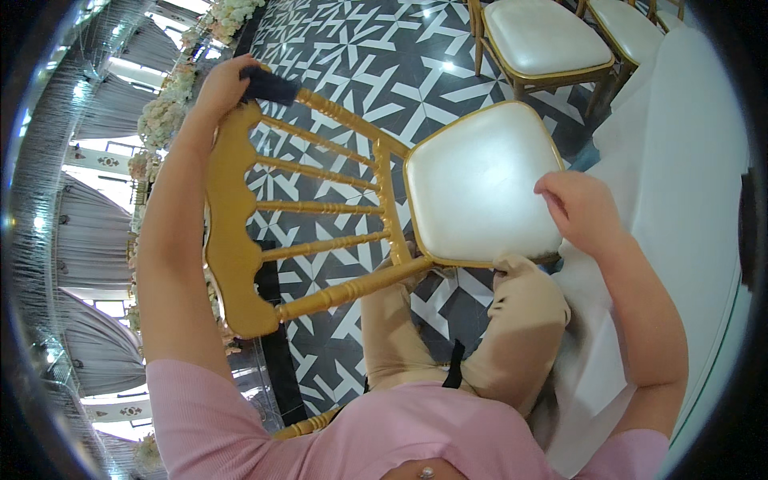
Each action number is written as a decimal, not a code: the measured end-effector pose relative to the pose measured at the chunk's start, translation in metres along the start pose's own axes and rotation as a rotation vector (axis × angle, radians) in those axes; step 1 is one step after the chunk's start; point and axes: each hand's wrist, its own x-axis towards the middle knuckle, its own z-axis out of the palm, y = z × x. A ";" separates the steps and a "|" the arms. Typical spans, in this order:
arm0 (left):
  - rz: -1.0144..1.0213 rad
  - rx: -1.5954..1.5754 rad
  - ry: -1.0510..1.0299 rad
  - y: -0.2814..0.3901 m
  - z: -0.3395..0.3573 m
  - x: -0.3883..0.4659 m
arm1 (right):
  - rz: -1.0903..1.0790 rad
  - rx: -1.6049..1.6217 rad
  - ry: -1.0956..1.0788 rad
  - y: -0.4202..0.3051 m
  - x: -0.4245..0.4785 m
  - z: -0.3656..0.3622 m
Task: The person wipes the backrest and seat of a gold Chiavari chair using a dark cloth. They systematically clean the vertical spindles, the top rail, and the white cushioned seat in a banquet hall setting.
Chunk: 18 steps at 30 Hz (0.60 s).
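Observation:
A gold chiavari-style chair point(327, 207) stands before me, its spindled back towards the left and its white padded seat point(483, 186) towards the right. My left hand point(227, 84) grips a dark cloth point(271, 86), wrapped around the upper corner of the chair back where the side post meets the top rail. Over the seat's right edge hovers or rests my right hand point(579, 207); contact with the seat cannot be made out. Its fingers are curled in, and nothing shows in them.
A table draped in white cloth point(672, 150) runs along my right. More gold chairs with white seats point(546, 36) stand at the top right. Patterned black-and-white tiles point(336, 54) cover the floor. Flower arrangements point(162, 120) and grey curtains point(90, 234) line the left.

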 end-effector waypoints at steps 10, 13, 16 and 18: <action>0.094 0.006 -0.220 0.104 -0.061 -0.169 | -0.047 0.030 -0.042 0.001 -0.003 0.001; 0.115 0.043 -0.184 0.137 -0.076 -0.210 | -0.062 0.060 -0.049 0.002 -0.005 0.001; 0.115 0.056 -0.202 0.166 -0.086 -0.231 | -0.048 0.070 -0.061 -0.001 -0.007 -0.001; 0.095 0.061 -0.302 0.185 -0.095 -0.242 | -0.037 0.077 -0.075 -0.004 -0.007 -0.005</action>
